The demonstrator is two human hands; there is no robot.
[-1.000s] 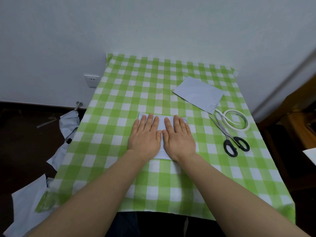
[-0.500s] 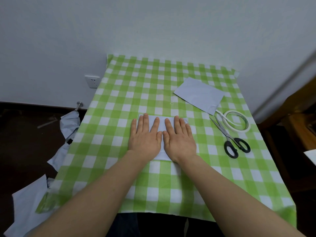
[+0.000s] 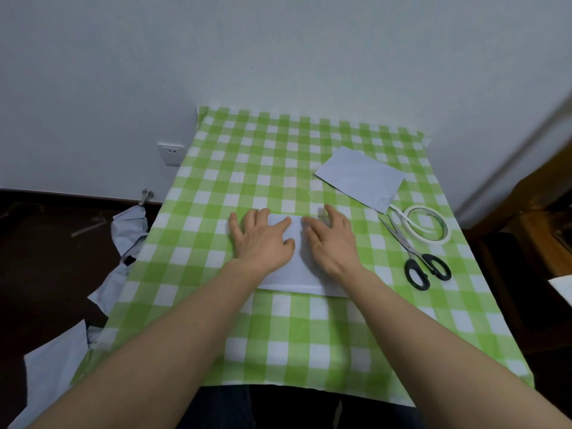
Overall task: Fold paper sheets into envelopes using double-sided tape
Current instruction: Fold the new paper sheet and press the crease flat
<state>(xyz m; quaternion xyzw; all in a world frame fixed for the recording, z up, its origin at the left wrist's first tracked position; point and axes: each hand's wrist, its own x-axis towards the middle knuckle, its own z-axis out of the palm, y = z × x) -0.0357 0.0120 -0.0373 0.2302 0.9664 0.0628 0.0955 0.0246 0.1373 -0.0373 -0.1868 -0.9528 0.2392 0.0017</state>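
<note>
A folded white paper sheet [image 3: 298, 267] lies flat in the middle of the green checked table [image 3: 309, 335]. My left hand [image 3: 260, 239] presses on its left part with fingers spread and slightly bent. My right hand [image 3: 332, 239] presses on its right part, fingers reaching past the paper's far edge. Both hands hide most of the sheet's upper half. A finished pale envelope [image 3: 360, 178] lies at the back right. A roll of white double-sided tape [image 3: 428, 224] with a loose end lies at the right.
Black-handled scissors [image 3: 414, 258] lie just in front of the tape roll. Crumpled paper scraps [image 3: 130, 224] lie on the dark floor to the left, and more paper [image 3: 52, 376] at the lower left. A wall socket [image 3: 170, 154] is left of the table. Wooden furniture [image 3: 541, 218] stands at the right.
Both hands have slid apart sideways on the paper, left hand to the left and right hand to the right, so more of the sheet shows between them.
</note>
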